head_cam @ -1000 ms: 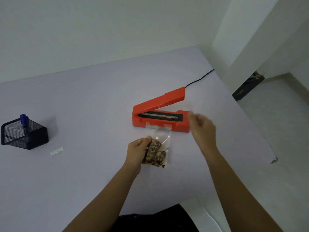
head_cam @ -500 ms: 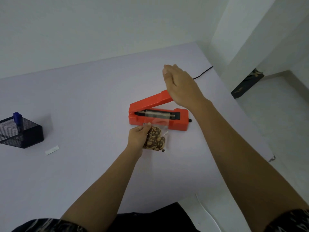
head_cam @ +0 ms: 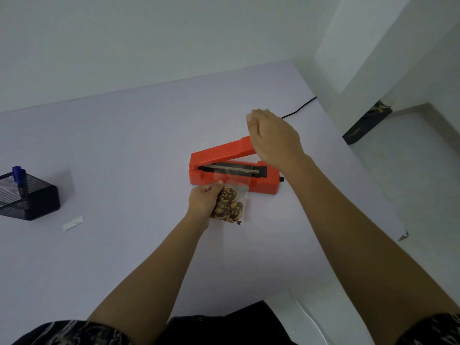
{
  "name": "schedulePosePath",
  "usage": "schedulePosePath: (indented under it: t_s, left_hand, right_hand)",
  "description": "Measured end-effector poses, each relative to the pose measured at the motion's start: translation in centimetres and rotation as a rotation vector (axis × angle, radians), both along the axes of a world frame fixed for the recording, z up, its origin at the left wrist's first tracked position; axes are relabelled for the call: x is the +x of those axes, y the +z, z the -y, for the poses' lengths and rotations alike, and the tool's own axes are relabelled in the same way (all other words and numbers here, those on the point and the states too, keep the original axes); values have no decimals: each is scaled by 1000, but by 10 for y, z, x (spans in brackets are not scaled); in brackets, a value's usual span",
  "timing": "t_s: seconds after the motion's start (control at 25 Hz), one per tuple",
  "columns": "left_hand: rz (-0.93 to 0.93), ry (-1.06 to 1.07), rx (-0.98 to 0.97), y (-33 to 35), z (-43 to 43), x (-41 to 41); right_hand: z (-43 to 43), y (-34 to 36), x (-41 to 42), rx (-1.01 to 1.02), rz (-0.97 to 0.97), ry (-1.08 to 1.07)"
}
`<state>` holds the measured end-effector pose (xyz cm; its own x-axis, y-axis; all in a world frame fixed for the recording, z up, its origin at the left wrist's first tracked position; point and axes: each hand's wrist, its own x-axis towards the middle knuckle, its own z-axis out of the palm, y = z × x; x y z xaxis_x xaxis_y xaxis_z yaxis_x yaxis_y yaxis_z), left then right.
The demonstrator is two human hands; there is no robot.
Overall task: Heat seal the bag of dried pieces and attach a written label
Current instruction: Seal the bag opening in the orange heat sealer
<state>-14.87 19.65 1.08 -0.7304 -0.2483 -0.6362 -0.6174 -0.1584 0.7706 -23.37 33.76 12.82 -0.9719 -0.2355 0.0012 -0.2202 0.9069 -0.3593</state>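
Sealing step: in hand, but the press is not yet made, I judge.
Bag [head_cam: 230, 195]: clear, with brown dried pieces low inside; it lies on the bench [head_cam: 124, 150] in front of the sealer, and its empty top edge reaches over the sealing strip.
Left hand [head_cam: 202, 201]: fingers pinching the left side of the bag near its top, holding it in place.
Sealer [head_cam: 234, 170]: orange, its lid raised at a slant, hinge at the left end; a black cord [head_cam: 298, 109] runs away behind it.
Right hand [head_cam: 272, 138]: loosely curled, resting on or just above the free end of the lid; I cannot tell if it touches.
Next move: it calls for pushing the lid straight down on the bag top while the left hand keeps the film flat and the pieces away from the strip.
Label [head_cam: 72, 223]: small white strip on the bench, well apart at the left.
Pen [head_cam: 19, 179]: blue, upright in the black mesh holder [head_cam: 32, 200]; writing and attaching are not yet done.
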Motion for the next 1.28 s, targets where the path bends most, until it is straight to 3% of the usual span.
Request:
schedulePosePath:
  t_s: [0.2, 0.56, 1.0, 1.28]
  left_hand:
    - [4, 11, 19, -3, 0, -1]
    - [18, 12, 17, -5, -2, -2]
    - [19, 3, 46, -10, -4, -2]
    - [-6, -169, -10, -22, 0, -3]
  right_hand:
    - [-8, -20, -6, 183, 26, -19]
    - [-33, -78, 4, 145, 170, -105]
    - [-35, -94, -5, 72, 228, -98]
    - [-36, -100, -5, 100, 216, -102]
